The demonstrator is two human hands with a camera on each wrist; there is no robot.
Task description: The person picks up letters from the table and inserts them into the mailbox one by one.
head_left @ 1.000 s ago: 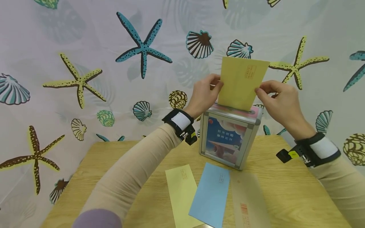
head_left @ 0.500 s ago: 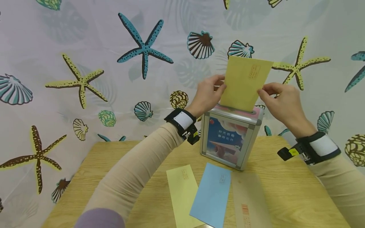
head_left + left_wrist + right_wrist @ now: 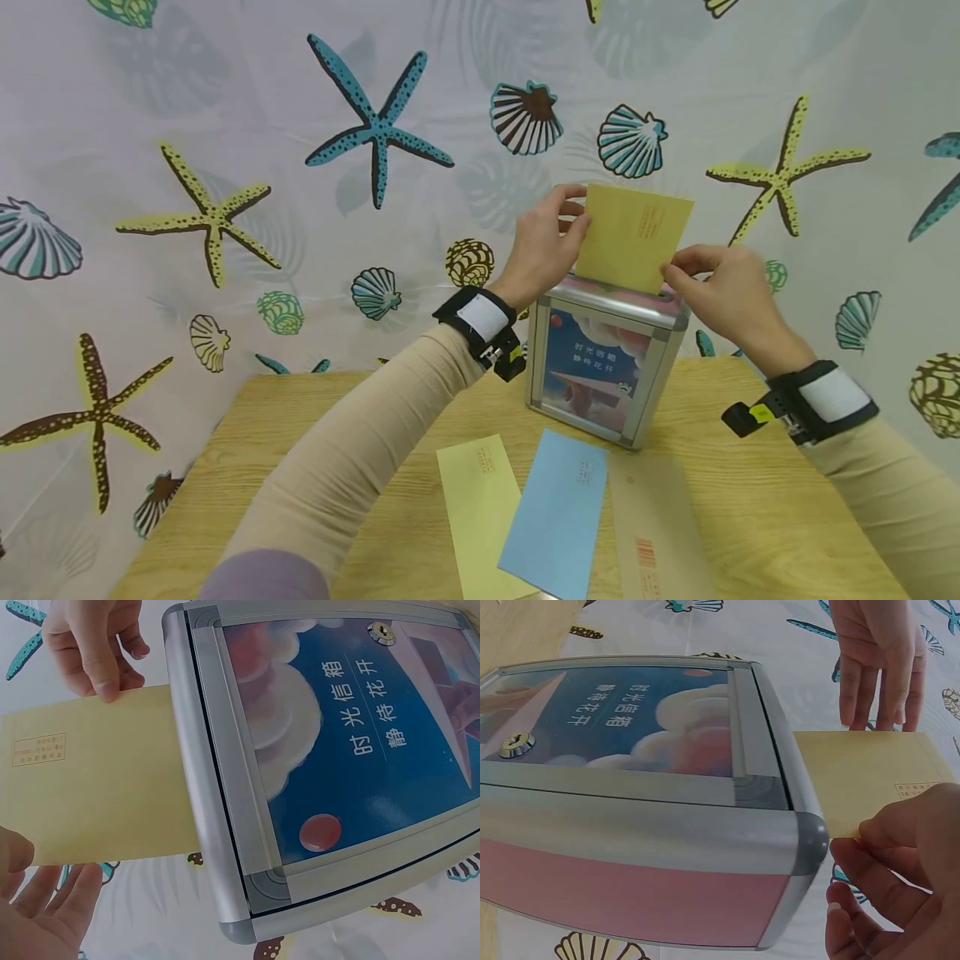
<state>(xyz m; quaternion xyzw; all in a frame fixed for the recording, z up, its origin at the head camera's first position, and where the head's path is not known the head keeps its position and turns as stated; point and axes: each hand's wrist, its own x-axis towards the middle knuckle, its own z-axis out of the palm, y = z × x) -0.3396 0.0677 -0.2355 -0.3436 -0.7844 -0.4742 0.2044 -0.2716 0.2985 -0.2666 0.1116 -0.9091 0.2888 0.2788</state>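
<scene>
A yellow envelope (image 3: 637, 237) stands upright with its lower end in the slot on top of a silver-framed letter box (image 3: 600, 367). My left hand (image 3: 543, 242) holds its left edge, thumb and fingertips right at the paper; the left wrist view shows the other fingers spread past that edge. On the opposite side my right hand (image 3: 723, 287) pinches the right edge low down, close over the slot, as the right wrist view also shows. A red printed block marks the envelope (image 3: 97, 772) near its upper right. The part inside the box is hidden.
In front of the box, a second yellow envelope (image 3: 480, 517), a blue envelope (image 3: 558, 508) and a brown envelope (image 3: 652, 525) lie on the wooden table (image 3: 315, 433). A lock (image 3: 381, 633) sits on the box's front frame. Behind hangs a cloth (image 3: 420, 242) printed with starfish and shells.
The upright envelope has sunk lower into the slot. My right hand has moved down and slightly left with its edge; my left hand stays at nearly the same height.
</scene>
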